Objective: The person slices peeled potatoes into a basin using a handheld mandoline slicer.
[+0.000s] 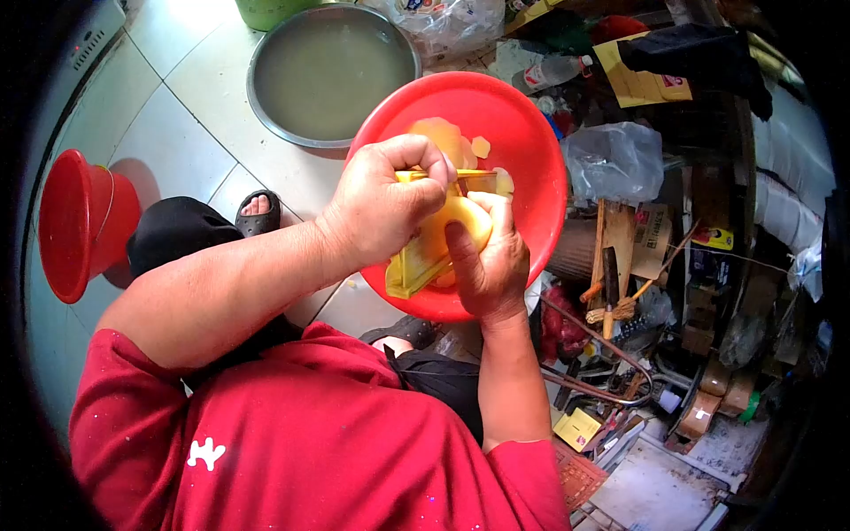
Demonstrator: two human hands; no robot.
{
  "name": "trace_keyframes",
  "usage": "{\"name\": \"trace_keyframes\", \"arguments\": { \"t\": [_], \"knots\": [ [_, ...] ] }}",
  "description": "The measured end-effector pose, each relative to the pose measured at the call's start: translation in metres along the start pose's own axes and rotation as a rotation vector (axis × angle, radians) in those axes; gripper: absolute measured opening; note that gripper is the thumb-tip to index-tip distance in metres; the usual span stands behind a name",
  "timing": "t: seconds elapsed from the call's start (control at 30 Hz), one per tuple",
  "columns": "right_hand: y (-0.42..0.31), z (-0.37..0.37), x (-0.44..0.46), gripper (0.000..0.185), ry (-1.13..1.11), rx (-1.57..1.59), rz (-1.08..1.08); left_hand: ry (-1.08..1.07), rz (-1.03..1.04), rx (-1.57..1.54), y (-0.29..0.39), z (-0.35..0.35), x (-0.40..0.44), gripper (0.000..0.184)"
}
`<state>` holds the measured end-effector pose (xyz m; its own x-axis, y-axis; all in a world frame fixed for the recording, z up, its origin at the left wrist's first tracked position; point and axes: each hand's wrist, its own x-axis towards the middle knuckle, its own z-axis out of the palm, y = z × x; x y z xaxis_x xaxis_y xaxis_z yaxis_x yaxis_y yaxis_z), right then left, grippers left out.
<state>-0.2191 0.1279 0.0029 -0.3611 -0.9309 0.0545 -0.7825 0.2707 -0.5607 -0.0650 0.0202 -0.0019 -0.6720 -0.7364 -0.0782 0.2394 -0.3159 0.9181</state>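
Note:
My left hand (390, 199) is closed around the upper part of a yellow plastic slicer (409, 273), whose lower end juts out beneath the fist. Under my right thumb lies a smooth, pale yellow peeled potato (469, 218); my right hand (492, 261) grips it against the slicer. Both hands are over a red basin (536, 190). Thin pale slices (438, 133) lie inside it, just beyond my fingers. The hands hide part of the slicer and the potato's underside.
A metal bowl (332, 75) of cloudy water stands on the tiles beyond the basin. To the left, a red bucket (75, 226) is tipped. Clutter on the right includes a plastic bottle (551, 73), a clear plastic bag (613, 159) and a cardboard box (651, 241).

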Motion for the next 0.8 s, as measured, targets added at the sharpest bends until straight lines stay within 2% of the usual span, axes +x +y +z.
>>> {"name": "trace_keyframes", "arguments": {
  "t": [0.03,0.1,0.17,0.27,0.4,0.47,0.53,0.57,0.63,0.7,0.8],
  "knots": [
    [-0.002,0.0,-0.002,0.047,0.02,0.036,-0.026,-0.007,0.009,0.023,-0.001,0.001,-0.003,0.004],
    [0.037,0.006,0.013,0.045,-0.032,-0.028,0.174,-0.014,0.024,0.046,-0.001,0.002,-0.003,0.004],
    [0.074,0.012,0.025,0.04,-0.035,-0.09,0.225,-0.018,-0.028,-0.038,0.001,0.005,-0.004,0.004],
    [0.082,0.012,0.029,0.041,-0.044,-0.125,0.224,-0.001,0.029,-0.011,-0.005,0.0,0.002,0.003],
    [0.098,0.014,0.031,0.043,-0.048,0.057,0.215,-0.004,-0.005,-0.02,0.0,-0.001,0.005,0.003],
    [0.115,0.019,0.029,0.043,-0.043,0.144,0.19,0.038,-0.116,0.049,0.005,-0.001,0.005,0.004],
    [0.12,0.02,0.026,0.055,-0.025,0.407,0.18,0.049,-0.14,0.024,0.003,-0.002,0.008,0.005],
    [0.122,0.018,0.022,0.055,-0.02,0.406,0.178,0.061,-0.164,-0.003,0.003,-0.002,0.008,0.005],
    [0.097,0.008,0.011,0.051,0.022,0.624,0.389,0.055,-0.147,0.006,0.005,-0.002,0.008,0.006],
    [0.097,0.011,0.007,0.046,0.076,0.652,0.412,0.047,-0.134,0.017,0.007,0.0,0.008,0.006],
    [0.097,0.021,0.002,0.047,0.197,0.552,0.308,0.064,-0.134,-0.055,0.008,0.003,0.007,0.006]
  ]
}}
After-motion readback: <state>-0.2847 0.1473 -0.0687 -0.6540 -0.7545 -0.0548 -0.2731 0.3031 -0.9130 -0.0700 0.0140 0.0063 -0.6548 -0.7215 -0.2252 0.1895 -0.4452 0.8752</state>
